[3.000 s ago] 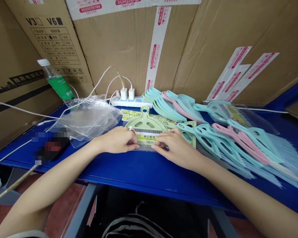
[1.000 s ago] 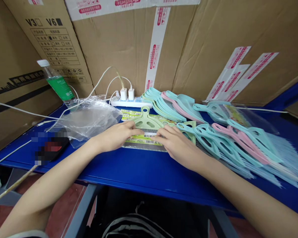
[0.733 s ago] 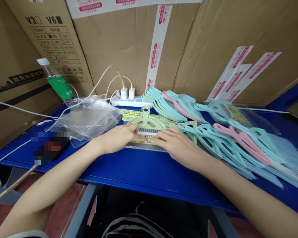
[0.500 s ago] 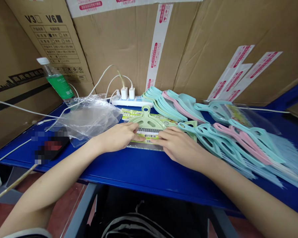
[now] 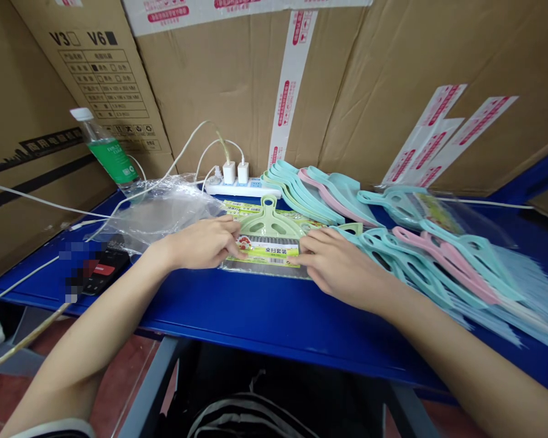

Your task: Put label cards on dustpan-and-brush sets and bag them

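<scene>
A clear plastic bag (image 5: 265, 271) lies on the blue table in front of me, with a light green brush (image 5: 274, 227) with a holed handle in it. Across its bristles sits a printed green-and-white label card (image 5: 274, 250). My left hand (image 5: 204, 243) is at the left end of the card, fingers curled and a fingertip pressed on the bag. At the right end is my right hand (image 5: 335, 257), also curled, its index finger on the card's edge. Both thumbs are largely hidden. More label cards (image 5: 237, 207) lie just behind.
Blue and pink brushes (image 5: 438, 261) lie piled at right. Nested dustpans (image 5: 310, 191) lie behind, near a power strip (image 5: 242, 187) with cables. At left are empty plastic bags (image 5: 164, 207), a bottle (image 5: 109, 155) and a black phone-like device (image 5: 101, 271). Cardboard boxes (image 5: 237, 91) wall the back.
My hands have moved apart toward the two ends of the label card, my left hand shifting left. More of the card's printing shows between them.
</scene>
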`<state>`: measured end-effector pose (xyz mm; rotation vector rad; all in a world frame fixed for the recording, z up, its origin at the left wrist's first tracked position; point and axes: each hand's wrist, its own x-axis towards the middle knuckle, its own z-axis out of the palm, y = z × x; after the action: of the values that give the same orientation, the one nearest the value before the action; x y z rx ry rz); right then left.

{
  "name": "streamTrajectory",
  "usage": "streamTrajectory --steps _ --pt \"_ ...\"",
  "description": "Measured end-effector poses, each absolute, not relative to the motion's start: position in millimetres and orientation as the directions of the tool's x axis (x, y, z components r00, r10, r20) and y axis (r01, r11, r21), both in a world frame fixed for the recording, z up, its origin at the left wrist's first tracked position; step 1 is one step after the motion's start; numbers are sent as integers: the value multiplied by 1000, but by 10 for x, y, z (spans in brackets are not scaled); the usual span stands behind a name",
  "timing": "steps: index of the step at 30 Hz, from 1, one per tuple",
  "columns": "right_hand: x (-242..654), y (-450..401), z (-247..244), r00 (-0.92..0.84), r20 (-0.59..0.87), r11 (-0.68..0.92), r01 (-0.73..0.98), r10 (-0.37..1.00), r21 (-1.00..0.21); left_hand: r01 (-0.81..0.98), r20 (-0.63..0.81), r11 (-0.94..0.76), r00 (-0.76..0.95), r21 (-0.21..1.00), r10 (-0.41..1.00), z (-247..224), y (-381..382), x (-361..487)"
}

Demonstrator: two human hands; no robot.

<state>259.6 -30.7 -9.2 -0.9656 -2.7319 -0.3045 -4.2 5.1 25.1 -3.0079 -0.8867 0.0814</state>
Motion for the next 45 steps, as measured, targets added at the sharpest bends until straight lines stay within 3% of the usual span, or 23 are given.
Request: streamTrajectory --steps 19,30,37,45 --pt "2759 -288 -6 -698 197 713 701 688 -6 591 -49 -805 806 43 589 287 129 -183" --pt "2767 -279 -9 -653 186 659 751 734 35 654 -63 -748 756 109 652 278 162 -186" --pt "2684 -300 52 -551 61 554 832 832 -34 693 -41 -715 720 97 693 267 170 -146" --pt "2704 -316 16 -542 77 547 823 837 -153 689 -22 -720 723 85 690 215 159 -91"
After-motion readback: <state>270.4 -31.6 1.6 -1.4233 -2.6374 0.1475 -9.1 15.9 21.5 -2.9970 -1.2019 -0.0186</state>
